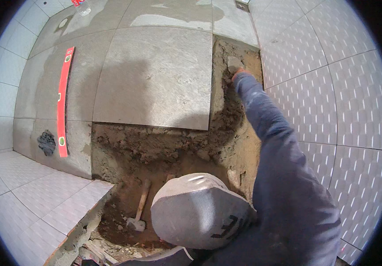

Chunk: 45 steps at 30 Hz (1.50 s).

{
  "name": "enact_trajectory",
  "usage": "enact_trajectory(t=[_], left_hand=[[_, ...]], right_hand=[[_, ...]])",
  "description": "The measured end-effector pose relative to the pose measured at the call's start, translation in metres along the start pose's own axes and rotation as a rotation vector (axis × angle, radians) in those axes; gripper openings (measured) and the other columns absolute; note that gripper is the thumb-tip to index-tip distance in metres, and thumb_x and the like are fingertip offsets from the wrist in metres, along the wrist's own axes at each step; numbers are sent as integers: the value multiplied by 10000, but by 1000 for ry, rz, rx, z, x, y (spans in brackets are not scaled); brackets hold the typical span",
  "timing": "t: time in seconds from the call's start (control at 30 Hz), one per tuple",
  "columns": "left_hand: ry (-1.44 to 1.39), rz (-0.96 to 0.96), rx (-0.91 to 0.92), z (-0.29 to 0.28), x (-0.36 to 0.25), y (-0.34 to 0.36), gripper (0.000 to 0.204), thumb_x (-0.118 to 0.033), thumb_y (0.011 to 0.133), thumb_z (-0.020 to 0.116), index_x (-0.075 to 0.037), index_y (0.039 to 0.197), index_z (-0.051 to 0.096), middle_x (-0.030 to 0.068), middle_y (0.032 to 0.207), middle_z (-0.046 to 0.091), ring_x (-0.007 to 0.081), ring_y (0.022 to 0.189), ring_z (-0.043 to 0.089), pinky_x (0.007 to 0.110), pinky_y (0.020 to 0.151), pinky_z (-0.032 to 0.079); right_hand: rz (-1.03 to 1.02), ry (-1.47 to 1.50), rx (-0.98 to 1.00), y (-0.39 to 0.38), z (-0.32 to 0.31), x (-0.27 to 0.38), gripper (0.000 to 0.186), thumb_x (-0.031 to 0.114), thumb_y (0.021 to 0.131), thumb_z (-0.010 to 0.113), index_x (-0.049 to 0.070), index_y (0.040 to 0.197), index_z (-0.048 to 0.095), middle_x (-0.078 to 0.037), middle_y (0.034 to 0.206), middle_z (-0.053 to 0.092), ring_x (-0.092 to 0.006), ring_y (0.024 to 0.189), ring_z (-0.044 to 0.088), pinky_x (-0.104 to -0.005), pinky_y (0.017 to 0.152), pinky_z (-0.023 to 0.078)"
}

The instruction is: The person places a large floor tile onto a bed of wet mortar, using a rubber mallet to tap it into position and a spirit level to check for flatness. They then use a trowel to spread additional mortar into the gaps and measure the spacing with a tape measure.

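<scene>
My right arm, in a blue-grey sleeve, stretches to the far right. My right hand (239,74) is small in view and closed around a trowel (233,63), whose grey blade rests at the wet mortar (227,95). This mortar fills the strip between a large grey floor tile (155,75) and the right wall. The tile lies level-looking on its bed, with its near edge overhanging rough mortar. My left hand is out of view. A rounded grey cloth shape (195,217), apparently my bent knee, covers part of the near ground.
A red spirit level (63,106) lies on laid tiles at the left, beside a crumpled dark rag (47,142). A wooden-handled hammer (143,200) rests in the dug-out dirt. A clear bottle (82,8) stands far left. Patterned wall tiles (308,102) bound the right.
</scene>
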<state>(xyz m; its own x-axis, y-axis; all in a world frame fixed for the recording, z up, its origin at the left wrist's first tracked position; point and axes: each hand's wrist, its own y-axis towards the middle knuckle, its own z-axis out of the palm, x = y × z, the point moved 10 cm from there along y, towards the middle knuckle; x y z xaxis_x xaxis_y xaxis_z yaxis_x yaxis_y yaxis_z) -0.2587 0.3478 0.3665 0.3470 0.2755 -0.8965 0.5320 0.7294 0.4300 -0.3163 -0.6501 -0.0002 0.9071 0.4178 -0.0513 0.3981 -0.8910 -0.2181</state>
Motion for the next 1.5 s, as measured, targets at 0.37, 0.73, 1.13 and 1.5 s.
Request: enact_trajectory(t=[0.37, 0.73, 1.13, 1.5], left_hand=[[44, 27, 18, 22, -12, -9, 471, -298, 930, 571, -3, 1296, 597, 153, 1246, 640, 330, 1130, 593, 480, 1008, 443], [34, 20, 26, 24, -3, -15, 468, -305, 927, 569, -5, 1284, 606, 147, 1236, 642, 323, 1119, 594, 478, 1000, 446], [7, 14, 27, 8, 8, -9, 465, -311, 924, 566, -7, 1272, 614, 141, 1226, 644, 315, 1106, 597, 475, 991, 449], [9, 15, 33, 4, 13, -4, 463, -318, 921, 564, -9, 1260, 623, 135, 1217, 646, 308, 1095, 598, 473, 983, 452]], right_hand=[[-198, -99, -98, 28, -29, 70, 364, 298, 950, 521, 79, 1216, 638, -243, 1168, 677, -384, 1102, 664, -494, 904, 540], [-404, -395, 319, 59, 84, -59, 426, 357, 866, 633, 162, 1243, 665, -177, 1269, 654, -357, 1160, 638, -452, 999, 508], [319, 799, 357, -130, 24, -2, 357, 371, 916, 591, 96, 1141, 625, -154, 924, 665, -330, 785, 638, -497, 740, 513], [661, 1452, 660, -233, 129, -42, 362, 504, 967, 513, 142, 960, 515, -35, 632, 484, -202, 480, 392, -405, 488, 331]])
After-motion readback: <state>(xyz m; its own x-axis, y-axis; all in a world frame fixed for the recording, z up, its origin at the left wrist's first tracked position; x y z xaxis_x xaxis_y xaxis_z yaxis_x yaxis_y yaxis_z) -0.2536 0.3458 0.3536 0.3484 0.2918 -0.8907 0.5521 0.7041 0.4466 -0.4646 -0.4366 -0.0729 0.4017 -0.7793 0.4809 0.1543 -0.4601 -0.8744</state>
